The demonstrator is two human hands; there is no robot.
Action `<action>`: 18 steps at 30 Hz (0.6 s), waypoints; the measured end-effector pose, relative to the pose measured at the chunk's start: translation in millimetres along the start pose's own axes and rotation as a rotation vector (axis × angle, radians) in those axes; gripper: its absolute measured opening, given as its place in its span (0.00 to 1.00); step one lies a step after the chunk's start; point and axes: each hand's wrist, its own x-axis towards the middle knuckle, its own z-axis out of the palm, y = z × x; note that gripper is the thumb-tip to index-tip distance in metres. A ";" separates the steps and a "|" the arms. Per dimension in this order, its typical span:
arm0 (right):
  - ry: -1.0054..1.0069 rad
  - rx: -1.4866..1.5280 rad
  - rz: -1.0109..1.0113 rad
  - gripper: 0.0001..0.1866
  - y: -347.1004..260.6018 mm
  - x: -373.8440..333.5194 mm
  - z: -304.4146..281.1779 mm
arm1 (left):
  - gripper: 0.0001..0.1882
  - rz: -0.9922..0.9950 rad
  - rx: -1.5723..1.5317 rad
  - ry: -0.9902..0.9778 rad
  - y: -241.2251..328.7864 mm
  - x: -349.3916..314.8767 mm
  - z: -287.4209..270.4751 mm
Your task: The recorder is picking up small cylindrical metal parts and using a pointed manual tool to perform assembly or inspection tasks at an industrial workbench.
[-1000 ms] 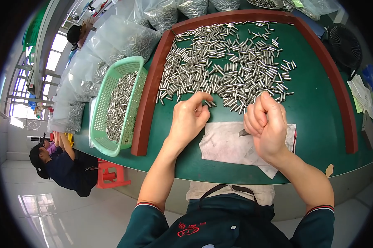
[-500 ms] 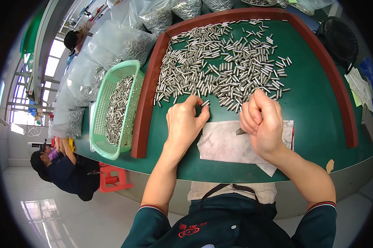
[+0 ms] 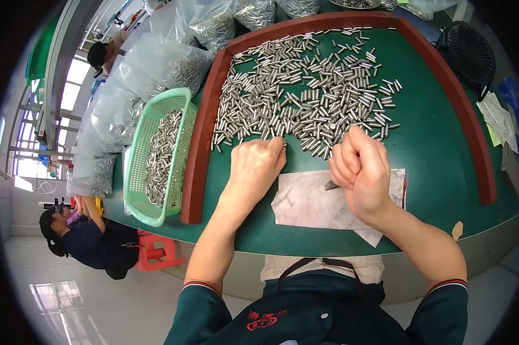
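A wide spread of short shiny metal pins lies on the green table top. My left hand is closed at the near edge of the pins, knuckles up. A bit of a metal pin shows at its fingertips, and the rest is hidden. My right hand is curled, thumb on top, above a stained whitish cloth. From below its fingers juts the dark flat end of a metal tool; the fist hides the rest.
A dark red raised border frames the pins. Left of it stands a green basket of pins, beside clear bags of pins. A black fan and papers are at right. Another person sits at far left.
My left hand has turned knuckles up, so the pin at its fingertips is now mostly hidden. My right hand has hardly moved. The whole view has shifted slightly.
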 end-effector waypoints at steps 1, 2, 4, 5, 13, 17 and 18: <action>0.002 0.000 -0.003 0.23 0.4 0.7 -0.3 | 0.03 -0.011 0.022 -0.033 -0.2 0.9 0.1; 0.002 0.012 0.007 0.23 1.0 1.6 -0.5 | 0.03 -0.007 0.022 -0.031 -2.5 -0.1 2.6; 0.001 0.026 0.015 0.23 0.7 1.6 -0.8 | 0.05 -0.052 -0.092 0.033 -5.9 -3.4 6.1; -0.008 0.050 0.022 0.22 -0.1 1.1 -1.8 | 0.05 -0.112 -0.228 0.032 -4.6 -5.3 6.5; -0.010 0.066 0.027 0.22 -0.4 -0.5 -2.4 | 0.05 -0.332 -0.925 0.120 -2.5 -13.1 4.3; 0.001 0.065 0.033 0.22 -0.7 -0.4 -1.2 | 0.05 -0.350 -0.992 0.123 -3.1 -15.2 4.9; 0.004 0.066 0.034 0.22 -1.1 -0.6 -1.4 | 0.05 -0.359 -1.023 0.134 -2.1 -14.9 5.6</action>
